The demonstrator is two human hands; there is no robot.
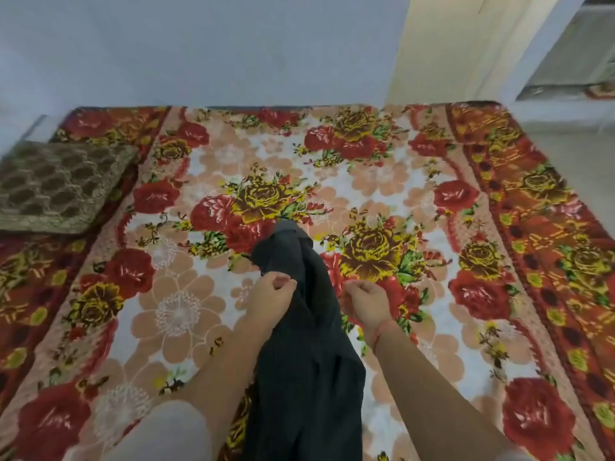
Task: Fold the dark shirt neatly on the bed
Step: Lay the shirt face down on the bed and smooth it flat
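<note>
Dark shirt (306, 344), one, bunched in a long narrow strip down the middle of the bed (466, 377); left hand (271, 299) curled closed, pinching its left edge; right hand (364, 302) likewise curled at the right edge, actual hold on cloth not clear. Likely fault: uneven pull from the two grips, leaving twists and a crooked fold. Beyond: floral blanket (186, 304), one; brown cushion (60, 186), one, far left.

left arm (229, 354): pale grey short sleeve | right wrist (379, 334): thin red-orange thread band
</note>
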